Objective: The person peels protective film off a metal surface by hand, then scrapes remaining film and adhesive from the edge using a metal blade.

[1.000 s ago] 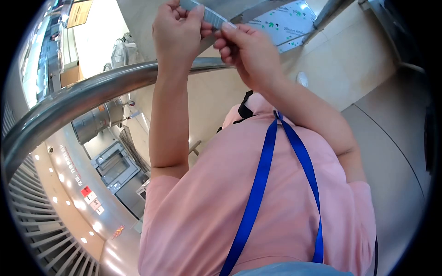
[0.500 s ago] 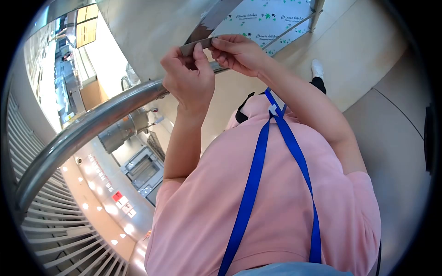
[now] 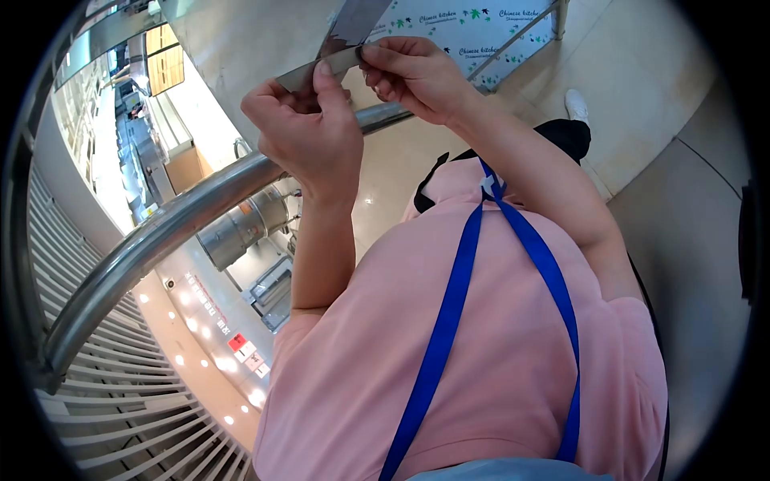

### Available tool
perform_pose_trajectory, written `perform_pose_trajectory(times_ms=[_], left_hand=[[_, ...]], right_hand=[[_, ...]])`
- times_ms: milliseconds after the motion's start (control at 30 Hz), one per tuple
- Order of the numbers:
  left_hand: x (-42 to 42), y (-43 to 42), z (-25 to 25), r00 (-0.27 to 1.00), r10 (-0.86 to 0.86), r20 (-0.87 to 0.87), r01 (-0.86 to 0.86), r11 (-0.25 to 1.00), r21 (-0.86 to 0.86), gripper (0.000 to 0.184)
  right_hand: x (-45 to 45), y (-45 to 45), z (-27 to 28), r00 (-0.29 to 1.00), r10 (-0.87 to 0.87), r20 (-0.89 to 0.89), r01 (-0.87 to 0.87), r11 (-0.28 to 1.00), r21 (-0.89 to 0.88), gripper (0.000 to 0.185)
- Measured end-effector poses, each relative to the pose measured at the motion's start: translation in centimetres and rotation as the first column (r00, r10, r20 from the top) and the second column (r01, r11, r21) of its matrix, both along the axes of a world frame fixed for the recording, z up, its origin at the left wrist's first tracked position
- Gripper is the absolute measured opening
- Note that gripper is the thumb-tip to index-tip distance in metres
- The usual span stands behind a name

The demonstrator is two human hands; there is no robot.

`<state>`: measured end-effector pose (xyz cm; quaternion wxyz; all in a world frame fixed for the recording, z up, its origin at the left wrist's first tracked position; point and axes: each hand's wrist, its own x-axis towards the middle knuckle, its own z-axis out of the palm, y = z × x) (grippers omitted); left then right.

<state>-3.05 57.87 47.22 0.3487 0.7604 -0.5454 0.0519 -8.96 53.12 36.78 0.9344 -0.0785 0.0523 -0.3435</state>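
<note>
A thin, flat grey strip (image 3: pixel 345 61) is stretched between my two hands, near the top of the view. My left hand (image 3: pixel 309 128) pinches it under the thumb, and one end sticks out past the fingers on the left. My right hand (image 3: pixel 413 76) grips the other end between thumb and curled fingers. What the strip is made of I cannot make out. Directly behind it is a grey panel edge (image 3: pixel 357 24). A curved metal rail (image 3: pixel 172 210) passes below and behind my hands.
Left of the rail are white slats (image 3: pixel 120 405) and a lit counter area. A metal cylinder (image 3: pixel 241 232) shows beneath the rail. Printed white sheeting (image 3: pixel 469 40) hangs at the top. A white shoe (image 3: pixel 576 106) rests on the tiled floor. A blue lanyard (image 3: pixel 449 321) lies over the pink shirt.
Both hands have shifted up in the view, the left one also leftward. More of the strip shows now. More of a black trouser leg is visible by the shoe.
</note>
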Motion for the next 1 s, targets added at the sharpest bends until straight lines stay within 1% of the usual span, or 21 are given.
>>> perform_pose_trajectory(times_ms=[133, 233, 333, 533, 633, 733, 833, 933, 1000], left_hand=[[-0.2, -0.3, 0.0, 1.000, -0.010, -0.028, 0.009, 0.999, -0.042, 0.029], [-0.3, -0.4, -0.4, 1.000, -0.018, -0.012, 0.017, 0.999, -0.041, 0.030], [-1.0, -0.7, -0.4, 0.995, -0.011, -0.099, 0.005, 0.998, -0.062, 0.030], [-1.0, -0.8, -0.8, 0.990, -0.038, -0.134, 0.021, 0.992, -0.122, 0.032], [-1.2, -0.8, -0.7, 0.987, -0.002, -0.161, -0.012, 0.996, -0.084, 0.032], [-1.3, -0.9, -1.2, 0.989, 0.008, -0.147, -0.021, 0.996, -0.089, 0.032], [-1.2, -0.9, -1.2, 0.994, 0.010, -0.112, -0.023, 0.993, -0.114, 0.032], [-1.1, -1.1, -1.5, 0.987, -0.009, -0.158, -0.016, 0.988, -0.153, 0.032], [-1.3, -0.9, -1.5, 0.984, -0.008, -0.176, -0.015, 0.991, -0.132, 0.032]], right_hand=[[0.0, -0.2, 0.3, 1.000, -0.019, -0.019, 0.019, 1.000, -0.010, 0.015], [-0.7, -0.6, 0.4, 0.996, -0.027, -0.080, 0.023, 0.998, -0.053, 0.015], [-1.1, -1.0, 0.2, 0.996, -0.008, -0.088, 0.001, 0.997, -0.077, 0.016], [-1.4, -1.8, 0.1, 0.996, 0.017, -0.087, -0.027, 0.994, -0.109, 0.018], [-1.9, -2.3, 0.5, 0.990, 0.031, -0.134, -0.048, 0.991, -0.128, 0.019], [-2.2, -2.6, 0.2, 0.983, 0.057, -0.175, -0.089, 0.980, -0.180, 0.017], [-2.2, -2.7, 0.3, 0.980, 0.050, -0.193, -0.090, 0.975, -0.203, 0.016], [-2.2, -3.1, 0.2, 0.977, 0.046, -0.211, -0.095, 0.968, -0.232, 0.015], [-2.3, -3.2, 0.0, 0.969, 0.031, -0.246, -0.095, 0.963, -0.253, 0.019]])
